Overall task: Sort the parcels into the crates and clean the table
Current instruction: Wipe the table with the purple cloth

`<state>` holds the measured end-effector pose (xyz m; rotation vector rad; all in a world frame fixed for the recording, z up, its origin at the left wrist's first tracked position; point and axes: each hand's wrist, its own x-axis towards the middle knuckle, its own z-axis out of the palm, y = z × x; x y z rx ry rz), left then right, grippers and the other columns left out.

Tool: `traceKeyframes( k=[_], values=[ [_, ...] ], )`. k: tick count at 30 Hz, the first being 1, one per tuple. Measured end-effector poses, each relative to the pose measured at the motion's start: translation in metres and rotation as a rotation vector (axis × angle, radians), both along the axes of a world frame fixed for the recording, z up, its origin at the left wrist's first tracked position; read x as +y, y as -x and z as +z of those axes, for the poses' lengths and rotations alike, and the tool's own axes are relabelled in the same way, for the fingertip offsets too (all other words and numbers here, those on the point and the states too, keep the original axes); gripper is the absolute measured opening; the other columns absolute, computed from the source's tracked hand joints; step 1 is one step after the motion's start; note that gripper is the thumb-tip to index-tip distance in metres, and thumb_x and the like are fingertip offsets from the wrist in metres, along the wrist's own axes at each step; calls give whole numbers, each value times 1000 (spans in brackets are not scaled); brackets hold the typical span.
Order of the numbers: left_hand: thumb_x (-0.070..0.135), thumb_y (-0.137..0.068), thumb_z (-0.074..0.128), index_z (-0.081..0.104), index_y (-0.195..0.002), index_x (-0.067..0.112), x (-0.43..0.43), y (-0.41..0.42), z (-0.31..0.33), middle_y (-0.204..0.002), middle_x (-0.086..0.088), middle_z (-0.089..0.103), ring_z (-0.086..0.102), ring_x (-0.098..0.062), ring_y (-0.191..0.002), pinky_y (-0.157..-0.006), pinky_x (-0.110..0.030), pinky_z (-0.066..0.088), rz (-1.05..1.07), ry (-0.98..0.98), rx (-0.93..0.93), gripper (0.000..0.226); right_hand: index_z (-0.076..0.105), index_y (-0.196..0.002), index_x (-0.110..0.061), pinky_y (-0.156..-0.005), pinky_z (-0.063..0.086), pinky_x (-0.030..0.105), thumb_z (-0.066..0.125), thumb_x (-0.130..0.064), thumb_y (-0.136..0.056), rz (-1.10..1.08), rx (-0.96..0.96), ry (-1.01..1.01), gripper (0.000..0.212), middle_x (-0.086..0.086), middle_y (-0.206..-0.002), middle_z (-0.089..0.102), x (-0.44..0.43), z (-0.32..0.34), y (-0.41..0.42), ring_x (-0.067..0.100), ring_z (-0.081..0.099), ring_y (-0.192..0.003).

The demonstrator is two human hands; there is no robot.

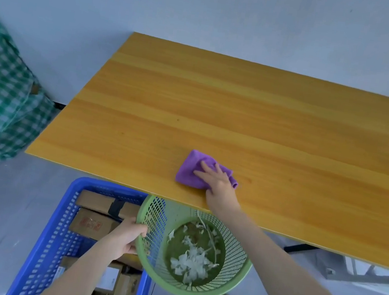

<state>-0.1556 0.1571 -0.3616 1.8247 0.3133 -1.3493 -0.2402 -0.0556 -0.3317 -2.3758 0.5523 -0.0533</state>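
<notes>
Right hand flat, fingers spread, pressing cloth; left hand grips basket rim.

Purple cloth on wooden table

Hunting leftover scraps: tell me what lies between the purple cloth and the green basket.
In the head view, only a bare strip of table lies between the cloth and the basket. No scraps show there. The right hand presses the cloth.
</notes>
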Motion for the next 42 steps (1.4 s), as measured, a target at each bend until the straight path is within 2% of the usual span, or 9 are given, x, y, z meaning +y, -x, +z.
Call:
traceKeyframes(
  k=[5,8,11,15,18,21,24,32,42],
  values=[
    [-13,-83,40,53,-95,3,-3,8,-6,-80,-16,56,59,-31,-74,-55,-39,55,24,2,3,24,67,-119,-14,-119,18,38,42,17,-72,281,-49,-30,62,0,-140,50,34,-5,40,26,32,-141],
    [-14,-81,41,51,-108,4,-7,16,-9,-95,-20,61,62,-36,-88,-69,-46,55,23,12,9,34,71,-112,-21,-103,44,42,38,15,-74,334,78,-281,62,-7,-133,58,29,9,72,23,55,-122],
    [-12,-82,39,54,-106,2,-14,25,-12,-94,-21,62,62,-36,-83,-65,-44,55,-18,1,6,31,72,-105,-25,-56,50,21,35,19,-81,37,68,-593,62,-5,-121,64,-2,30,101,11,65,-69],
    [-11,-82,38,55,-100,0,-35,42,-21,-89,-22,62,61,-35,-74,-62,-44,56,-120,-45,3,27,76,-90,-37,-51,43,23,32,24,-76,-518,-305,-644,77,2,-71,68,-75,49,145,15,54,-57],
    [-10,-81,38,54,-99,2,-66,62,-29,-84,-18,56,57,-30,-70,-61,-41,55,-185,-89,19,27,63,-121,-15,-44,41,14,28,24,-80,-824,-462,-426,66,12,-106,62,-126,59,187,4,49,-49],
    [-10,-81,39,54,-94,6,-92,83,-32,-85,-15,52,54,-29,-75,-72,-45,54,-232,-85,19,26,48,-138,-16,-67,51,13,31,18,-84,-1156,-443,-98,66,-1,-153,28,-166,54,235,11,56,-98],
    [-10,-83,38,53,-93,7,-136,110,-34,-84,-13,52,54,-28,-75,-58,-36,54,-280,-71,17,24,38,-144,-14,-111,31,43,34,18,-82,-1262,-242,120,70,8,-159,11,-218,27,293,27,17,-144],
    [-9,-82,43,47,-89,4,-217,162,-37,-81,-13,47,52,-28,-71,-54,-31,47,-235,-101,0,15,37,-145,-12,-114,6,57,45,8,-85,-1044,234,190,63,12,-158,13,-297,-5,349,32,8,-145],
    [-12,-85,44,37,-77,4,-254,192,-37,-79,-11,34,41,-23,-71,-55,-31,35,-271,-168,-14,18,52,-136,-19,-118,11,41,52,9,-77,-569,13,92,65,3,-153,31,-331,-3,274,23,23,-144]
  ],
)
